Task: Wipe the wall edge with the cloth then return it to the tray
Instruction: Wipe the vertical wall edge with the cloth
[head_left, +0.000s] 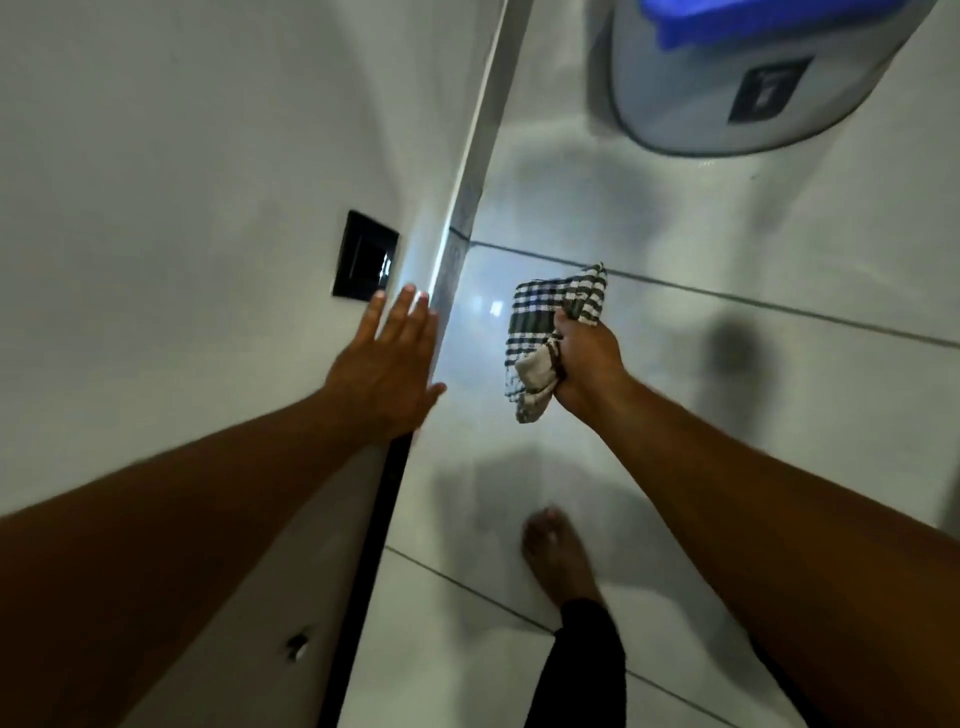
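Left hand (387, 364) flat, fingers spread, on the wall edge (441, 291); right hand (584, 364) clenches the checked cloth (550, 322), likely about to wipe.

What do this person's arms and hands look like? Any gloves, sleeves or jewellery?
Both arms are bare up to the frame edge, no sleeves showing. The left hand and right hand have no gloves, and no rings, watch or bracelets can be seen. Lower down, a dark trouser leg and a bare foot show.

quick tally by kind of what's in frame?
Hands: 2 (left hand flat on the wall, right hand gripping the cloth)
Checked cloth: 1
Black wall plate: 1
Grey bin with blue top: 1
Bare foot: 1
Total: 6
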